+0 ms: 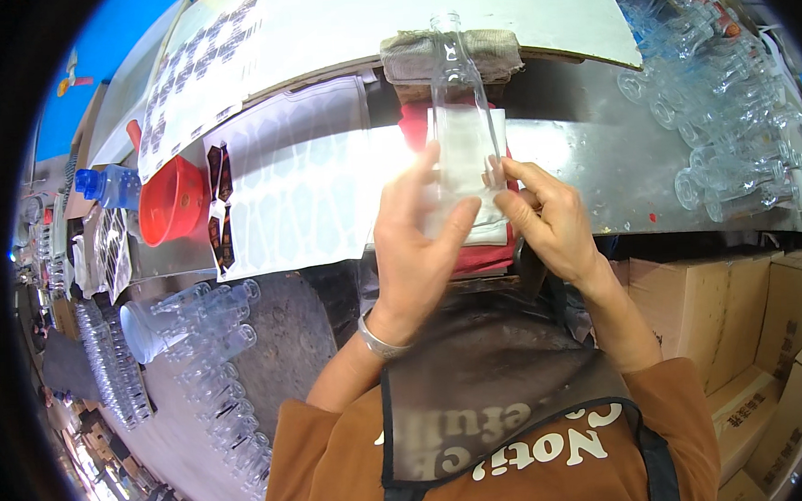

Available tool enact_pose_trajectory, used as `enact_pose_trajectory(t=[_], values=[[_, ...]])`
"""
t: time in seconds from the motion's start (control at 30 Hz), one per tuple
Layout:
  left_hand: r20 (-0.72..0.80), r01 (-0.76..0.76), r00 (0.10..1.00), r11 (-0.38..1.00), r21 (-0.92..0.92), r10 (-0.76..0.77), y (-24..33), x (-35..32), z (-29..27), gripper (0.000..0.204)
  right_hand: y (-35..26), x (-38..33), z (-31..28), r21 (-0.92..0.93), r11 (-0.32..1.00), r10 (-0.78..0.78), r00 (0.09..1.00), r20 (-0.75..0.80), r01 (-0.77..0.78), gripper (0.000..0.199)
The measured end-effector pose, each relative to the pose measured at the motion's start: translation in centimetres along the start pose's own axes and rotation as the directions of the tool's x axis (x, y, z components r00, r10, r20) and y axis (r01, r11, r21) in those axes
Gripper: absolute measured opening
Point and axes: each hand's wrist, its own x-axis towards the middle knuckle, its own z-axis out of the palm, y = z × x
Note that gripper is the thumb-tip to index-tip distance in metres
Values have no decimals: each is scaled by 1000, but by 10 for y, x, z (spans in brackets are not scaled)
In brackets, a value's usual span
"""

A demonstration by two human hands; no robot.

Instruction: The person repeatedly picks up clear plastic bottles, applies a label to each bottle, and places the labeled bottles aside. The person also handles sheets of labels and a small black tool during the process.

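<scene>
A clear glass bottle (463,111) lies in front of me with its neck pointing away, resting on a folded grey cloth pad (400,62). My left hand (416,245) lies along the bottle's left side near the base, thumb across it, fingers slightly blurred. On the right side, my right hand (552,217) has its thumb and bent fingers against the lower part of the glass. Beneath the bottle are white sheets and a red cloth (483,261). Left of my hands lies a pale sheet of bottle-shaped stickers (297,170).
A red bowl (174,203) and a blue-capped bottle (107,186) stand at the left. Many clear bottles (721,134) crowd the table's right end; more bottles (222,387) stand at the lower left. Cardboard boxes (708,316) are at the lower right. A white board (335,23) spans the back.
</scene>
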Motion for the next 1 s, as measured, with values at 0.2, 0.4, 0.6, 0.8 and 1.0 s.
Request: enact_pose_trajectory(t=[0.2,0.4,0.6,0.8,1.0], values=[[33,38,999,999,-20,-37,-8,-3,0,70,2,4,0,277,928,208,963,169,-249,38],[-191,-20,977,934,356,94,-64,28,-80,69,11,-6,-16,326,922,209,977,34,-208,40],[-364,357,930,338,871,-45,-158,66,-185,82,18,-6,-20,323,922,216,976,37,-216,40],[-167,152,986,377,914,8,-133,22,-129,80,23,-4,-19,311,929,212,977,4,-203,39],[-107,-27,967,509,860,231,-118,-12,-148,72,30,-11,-34,289,927,256,966,-20,-240,37]])
